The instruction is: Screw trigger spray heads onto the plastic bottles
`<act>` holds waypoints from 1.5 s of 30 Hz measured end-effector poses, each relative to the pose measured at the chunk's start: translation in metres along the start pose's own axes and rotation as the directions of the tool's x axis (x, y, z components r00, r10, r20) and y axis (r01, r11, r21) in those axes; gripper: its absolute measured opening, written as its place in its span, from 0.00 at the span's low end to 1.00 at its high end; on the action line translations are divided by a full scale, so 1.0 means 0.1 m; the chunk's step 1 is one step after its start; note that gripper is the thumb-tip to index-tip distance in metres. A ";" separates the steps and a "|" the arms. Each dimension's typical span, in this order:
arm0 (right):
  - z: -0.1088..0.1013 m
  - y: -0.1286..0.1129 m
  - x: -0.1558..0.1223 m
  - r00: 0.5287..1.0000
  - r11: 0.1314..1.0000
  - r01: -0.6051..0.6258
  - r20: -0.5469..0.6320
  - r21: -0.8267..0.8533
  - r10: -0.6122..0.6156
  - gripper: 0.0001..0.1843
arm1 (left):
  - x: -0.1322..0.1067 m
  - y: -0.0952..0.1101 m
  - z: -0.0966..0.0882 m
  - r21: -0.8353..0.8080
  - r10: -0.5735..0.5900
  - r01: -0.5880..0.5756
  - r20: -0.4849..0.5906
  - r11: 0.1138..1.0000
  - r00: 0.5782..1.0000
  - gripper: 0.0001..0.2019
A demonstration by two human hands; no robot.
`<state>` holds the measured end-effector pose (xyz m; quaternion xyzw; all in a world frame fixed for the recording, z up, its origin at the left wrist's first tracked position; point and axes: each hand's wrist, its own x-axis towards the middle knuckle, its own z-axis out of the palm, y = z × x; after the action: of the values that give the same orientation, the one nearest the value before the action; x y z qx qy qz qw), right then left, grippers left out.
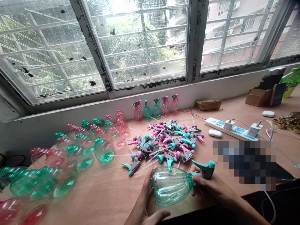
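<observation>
A clear green spray bottle [172, 187] lies tilted on its side in front of me, its base to the left and its neck to the right. My left hand [145, 203] cups the base end, fingers behind it and thumb below. Pinched at the collar are the thumb and fingers of my right hand [202, 184]. A grey and teal trigger sprayer head [206, 169] sits on the neck. Just beyond the bottle lies a heap of loose trigger sprayer heads [168, 140], pink, teal and grey, with thin white tubes.
Headless green and red bottles [81, 156] crowd the left side. Several bottles with sprayer heads [156, 109] line the window wall. To the right are a power strip [234, 128] with cables, a white case [215, 133], a cardboard box [257, 95] and a blurred-out dark object [243, 165].
</observation>
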<state>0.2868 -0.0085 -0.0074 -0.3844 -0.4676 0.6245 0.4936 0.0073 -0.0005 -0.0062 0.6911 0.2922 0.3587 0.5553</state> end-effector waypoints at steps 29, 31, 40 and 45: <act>0.05 -0.05 -0.01 1.000 0.995 -0.011 0.002 -0.100 0.012 0.23 | 0.01 0.24 -0.08 0.209 -0.012 0.025 -0.064 0.978 0.998 0.34; 0.04 0.00 -0.02 0.999 0.995 -0.015 -0.050 -0.100 0.010 0.24 | 0.01 0.23 -0.07 0.187 0.003 0.005 -0.042 0.982 0.999 0.35; 0.02 -0.01 -0.01 1.000 1.000 0.004 0.004 -0.026 -0.004 0.21 | 0.01 0.17 -0.02 0.144 0.015 -0.001 -0.092 0.990 0.996 0.55; 0.06 -0.11 -0.03 0.998 0.999 0.010 0.058 -0.037 -0.008 0.16 | 0.01 0.10 -0.04 0.106 0.050 -0.041 -0.088 0.993 0.995 0.52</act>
<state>0.2843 -0.0114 0.0047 -0.3731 -0.4950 0.6243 0.4754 0.0052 0.0004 0.0041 0.7087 0.3195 0.3864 0.4963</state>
